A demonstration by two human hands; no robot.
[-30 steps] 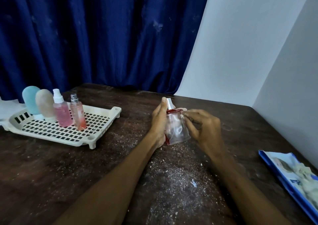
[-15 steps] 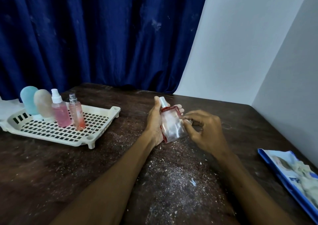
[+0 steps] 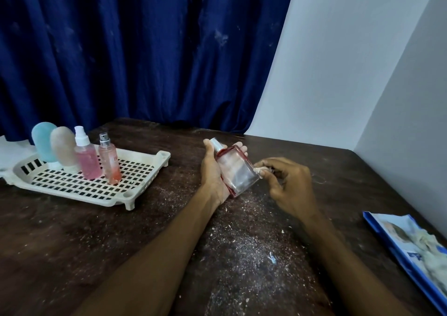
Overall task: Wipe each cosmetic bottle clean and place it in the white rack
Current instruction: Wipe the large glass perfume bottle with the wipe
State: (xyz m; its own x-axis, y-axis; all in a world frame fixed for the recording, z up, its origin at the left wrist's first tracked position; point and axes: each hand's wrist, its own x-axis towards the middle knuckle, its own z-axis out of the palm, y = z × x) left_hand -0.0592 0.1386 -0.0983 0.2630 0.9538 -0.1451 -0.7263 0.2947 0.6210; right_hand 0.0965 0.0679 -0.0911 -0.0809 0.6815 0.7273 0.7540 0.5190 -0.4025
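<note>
Currently I count five cosmetic bottles in my feed. Four stand in a row at the far left end of the one white rack (image 3: 162,156): a blue rounded tube (image 3: 44,141), a beige rounded tube (image 3: 63,149) touching it, a pink spray bottle (image 3: 87,162) with a white pump, and a slim pink bottle (image 3: 110,164) with a silver nozzle.

The fifth, a clear flat bottle (image 3: 238,171) with red edges, is outside the rack, held over the middle of the dark table (image 3: 72,243) and tilted so its nozzle points away and to the left. The left hand (image 3: 214,173) is wrapped round it, thumb up by the neck and fingertips showing past the far edge. The right hand (image 3: 290,187) sits just beside it, thumb and forefinger pinched on one small white wad (image 3: 260,170) that touches the bottle's lower right corner; its other fingers are curled in.

Pale crumbs and dust speckle the tabletop under both forearms. One blue-edged packet (image 3: 411,248) lies at the table's right edge, well apart from the hands. One white sheet (image 3: 12,151) lies by the rack's left end. A blue curtain (image 3: 145,49) hangs behind.
</note>
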